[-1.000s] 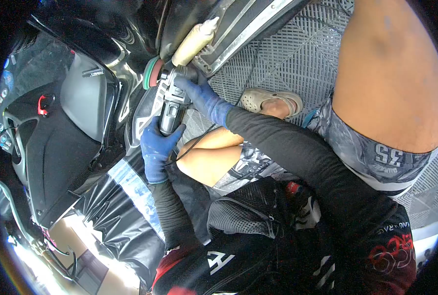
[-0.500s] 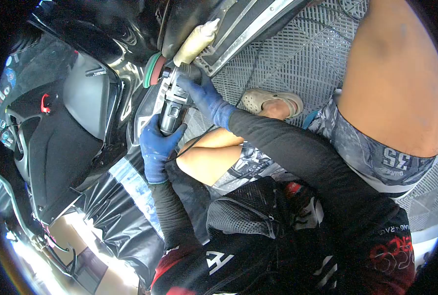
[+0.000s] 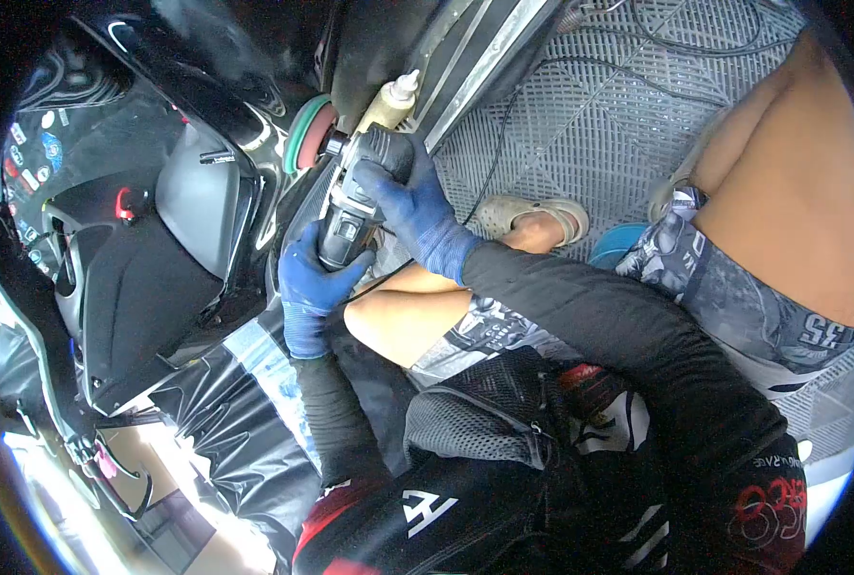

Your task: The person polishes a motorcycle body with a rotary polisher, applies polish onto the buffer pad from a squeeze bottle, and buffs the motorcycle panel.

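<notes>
Both of my blue-gloved hands are on a black and silver power polisher (image 3: 350,209). Its rear body is gripped by my left hand (image 3: 315,280), with the thumb along the right side. My right hand (image 3: 415,209) wraps round the dark head end, above and to the right of the left one. The round green and dark-red pad (image 3: 311,134) faces a glossy black panel (image 3: 206,72); whether they touch cannot be made out. Just behind the polisher head lies a beige bottle (image 3: 388,103) with a whitish nozzle, its lower part hidden.
On the left is a black and grey vehicle body (image 3: 144,278) with a red clip-like part (image 3: 125,203). Black cables (image 3: 628,69) cross the grey grid floor (image 3: 599,125). A person's bent legs, a beige clog (image 3: 532,218) and a blue round object (image 3: 615,245) are at the right.
The view has shifted, bringing more floor and cable into sight. The polisher and both hands appear slightly further right, and the pad a little higher. The polisher head now covers more of the bottle.
</notes>
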The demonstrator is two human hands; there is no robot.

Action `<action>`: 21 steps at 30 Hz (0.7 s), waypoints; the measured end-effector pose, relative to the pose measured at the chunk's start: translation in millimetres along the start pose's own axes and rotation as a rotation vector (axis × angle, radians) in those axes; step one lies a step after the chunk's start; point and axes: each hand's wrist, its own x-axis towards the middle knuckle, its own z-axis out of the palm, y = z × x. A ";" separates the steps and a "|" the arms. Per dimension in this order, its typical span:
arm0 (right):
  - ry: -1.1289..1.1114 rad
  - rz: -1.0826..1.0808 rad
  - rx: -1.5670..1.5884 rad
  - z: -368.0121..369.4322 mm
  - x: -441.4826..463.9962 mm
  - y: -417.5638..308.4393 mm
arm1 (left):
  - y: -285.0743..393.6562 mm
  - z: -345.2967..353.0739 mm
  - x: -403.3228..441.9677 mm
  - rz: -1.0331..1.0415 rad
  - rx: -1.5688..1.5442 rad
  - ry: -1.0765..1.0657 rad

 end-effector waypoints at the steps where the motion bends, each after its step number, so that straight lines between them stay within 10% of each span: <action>1: 0.007 -0.022 0.006 0.5 -2.1 -2.0 | -0.3 -0.5 1.0 0.007 -0.044 0.012; 21: 0.119 -0.307 -0.007 54.9 -47.1 -89.7 | 56.0 -66.9 29.9 0.190 -0.368 -0.090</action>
